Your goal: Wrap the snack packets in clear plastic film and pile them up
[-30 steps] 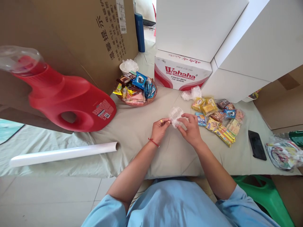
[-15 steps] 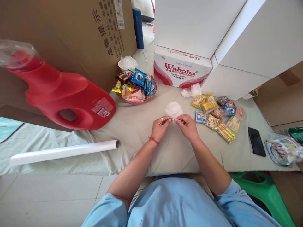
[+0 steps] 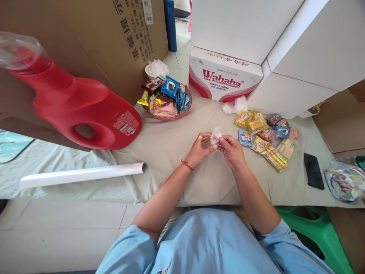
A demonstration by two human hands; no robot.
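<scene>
Between my fingertips is a crumpled piece of thin, translucent white plastic (image 3: pixel 216 134), gathered into a small bunch; it looks like a plastic bag. My left hand (image 3: pixel 199 149) pinches it from the left, a ring on one finger. My right hand (image 3: pixel 233 151) grips it from the right with thumb and fingers. Both hands are just above the cloth-covered surface. Close to the right hand lies a group of wrapped snacks, with a blue packet (image 3: pixel 245 137) nearest and yellow packets (image 3: pixel 254 121) behind. Another crumpled white plastic bag (image 3: pixel 235 105) lies farther back.
A basket (image 3: pixel 171 117) of wrapped snacks and a white cup (image 3: pixel 156 69) stand back left. A red jug (image 3: pixel 88 110) and a white roll (image 3: pixel 82 175) occupy the left. The Wahaha box (image 3: pixel 225 76) is behind; a phone (image 3: pixel 313 171) and green stool (image 3: pixel 316 232) are right.
The white plastic was spread out beyond my fingertips; now it is bunched up between them. My hands have come slightly right in view, and the camera view has shifted a little.
</scene>
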